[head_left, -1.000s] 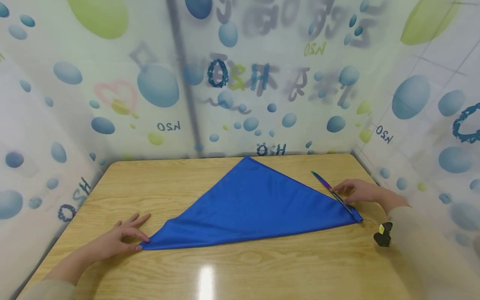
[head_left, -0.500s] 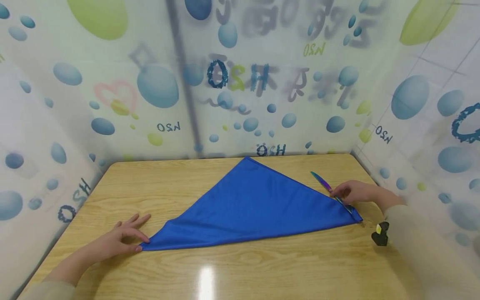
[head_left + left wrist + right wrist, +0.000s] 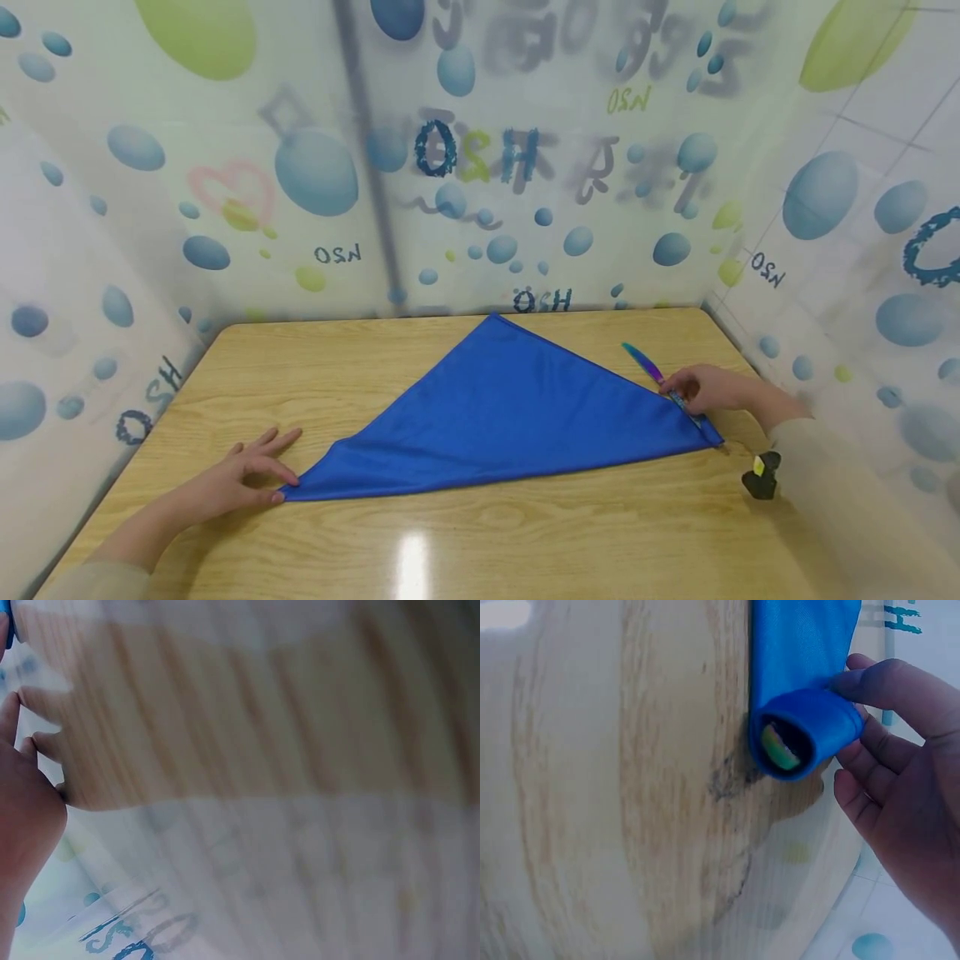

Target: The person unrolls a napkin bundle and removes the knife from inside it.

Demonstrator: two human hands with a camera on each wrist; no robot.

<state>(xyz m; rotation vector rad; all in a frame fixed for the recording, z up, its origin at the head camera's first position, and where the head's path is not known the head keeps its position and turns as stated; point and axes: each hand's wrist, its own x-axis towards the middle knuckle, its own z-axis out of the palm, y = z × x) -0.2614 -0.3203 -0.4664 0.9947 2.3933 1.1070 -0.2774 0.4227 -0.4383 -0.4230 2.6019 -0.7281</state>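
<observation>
A blue cloth napkin [image 3: 510, 408], folded into a wide triangle, lies on the wooden table. At its left corner my left hand [image 3: 225, 483] pinches the tip between thumb and index finger, other fingers spread. A table knife [image 3: 643, 362] with a rainbow sheen lies slantwise at the right corner, its blade pointing to the back. My right hand [image 3: 716, 387] holds the napkin corner rolled round the knife's lower end. In the right wrist view, the thumb presses the blue roll [image 3: 814, 724] and a shiny end shows inside it. The left wrist view barely catches the left hand [image 3: 30, 802].
The wooden table [image 3: 480, 542] reaches back to a patterned curtain [image 3: 480, 208] with bubbles and letters, which also closes both sides. A small black device [image 3: 761, 477] with a yellow patch sits by the right sleeve.
My right hand has shifted slightly toward the front and turned, and the napkin's right corner now wraps more of the knife's lower end. The left hand stays put.
</observation>
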